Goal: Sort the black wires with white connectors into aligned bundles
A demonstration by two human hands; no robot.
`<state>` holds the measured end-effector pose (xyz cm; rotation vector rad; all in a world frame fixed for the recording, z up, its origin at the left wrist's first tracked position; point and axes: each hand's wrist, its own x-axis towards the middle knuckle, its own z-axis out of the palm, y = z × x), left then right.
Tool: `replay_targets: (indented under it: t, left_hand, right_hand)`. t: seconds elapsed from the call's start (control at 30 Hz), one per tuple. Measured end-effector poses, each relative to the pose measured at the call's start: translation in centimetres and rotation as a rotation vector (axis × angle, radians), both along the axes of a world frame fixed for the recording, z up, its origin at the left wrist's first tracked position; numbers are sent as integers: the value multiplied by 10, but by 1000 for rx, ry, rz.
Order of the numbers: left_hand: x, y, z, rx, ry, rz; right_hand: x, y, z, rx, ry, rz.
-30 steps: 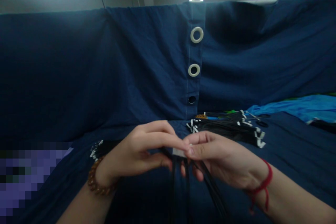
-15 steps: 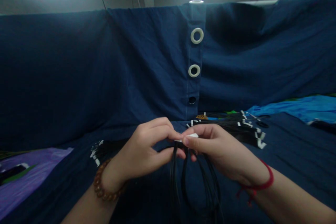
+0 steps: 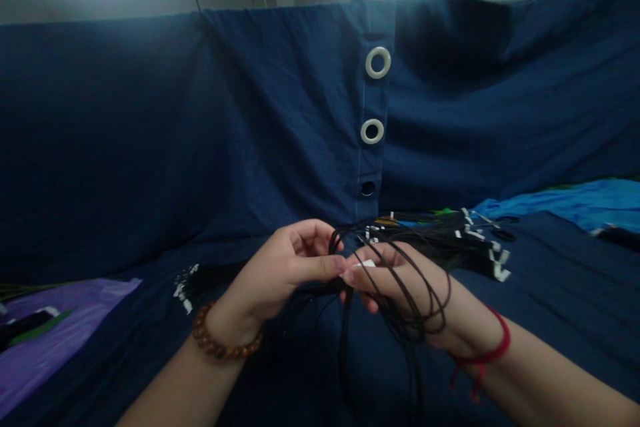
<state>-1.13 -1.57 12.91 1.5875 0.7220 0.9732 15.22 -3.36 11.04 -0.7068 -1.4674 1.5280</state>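
My left hand (image 3: pixel 280 270), with a brown bead bracelet on its wrist, pinches a bundle of thin black cords (image 3: pixel 400 307) at the middle of the view. My right hand (image 3: pixel 405 287), with a red string at the wrist, pinches the same bundle where a small white tag (image 3: pixel 365 264) sits. Loops of the cords drape over the back of my right hand and the rest hangs down between my forearms. The fingertips of both hands touch.
A pile of black cords with white tags (image 3: pixel 450 243) lies behind my right hand, a smaller one (image 3: pixel 195 279) by my left wrist. Dark blue cloth (image 3: pixel 200 133) with white eyelets (image 3: pixel 378 63) covers the surface and rises behind. Light blue cloth (image 3: pixel 570 203) right, purple sheet (image 3: pixel 55 320) left.
The cord loops, which hung straight down below my fingers, have swung up and now lie over the back of my right hand. Both hands rose slightly.
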Motion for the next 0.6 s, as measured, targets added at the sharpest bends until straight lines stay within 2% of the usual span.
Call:
replay_targets:
  t: [0.17,0.33,0.4,0.5,0.6]
  left_hand:
    - [3,4,-2,-93,-52,8]
    - [3,6,-4,-72,-47,26]
    - [1,8,-5,-41,-52,-11]
    - [-2,6,-11,11,-32,-167]
    - [-6,-7,-16,0,279,-434]
  right_hand:
    - [-1,3,-1,-31,6,-27]
    - [-4,7,-5,-50,4,-33]
    - [-2,7,-3,-59,0,-22]
    - [11,3,9,-71,7,-25]
    - [37,-6,29,-65,48,-110]
